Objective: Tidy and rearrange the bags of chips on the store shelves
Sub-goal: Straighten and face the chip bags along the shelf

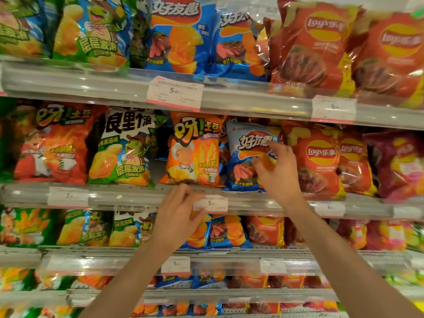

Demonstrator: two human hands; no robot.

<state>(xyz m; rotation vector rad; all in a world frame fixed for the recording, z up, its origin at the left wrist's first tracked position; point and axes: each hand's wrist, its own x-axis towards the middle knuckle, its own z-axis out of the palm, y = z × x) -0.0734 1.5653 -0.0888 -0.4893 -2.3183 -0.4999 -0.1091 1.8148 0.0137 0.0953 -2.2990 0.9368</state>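
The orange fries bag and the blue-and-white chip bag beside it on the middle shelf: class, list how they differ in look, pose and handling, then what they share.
1. The orange fries bag shows fries and a cartoon figure; the blue-and-white chip bag shows a red logo and meat.
2. The orange bag stands fairly straight; the blue-and-white one leans.
3. The right hand is at the blue-and-white bag's front; the left hand is at the shelf rail below the orange bag.
Both sit on one shelf.

Both bare arms reach up and forward from the bottom of the view, the left arm leaning right and the right arm leaning left. The left hand is lower, with its fingers curled in and the thumb near the fingertips. The right hand is higher, with its pointing finger stretched up and left and its other fingers bent.
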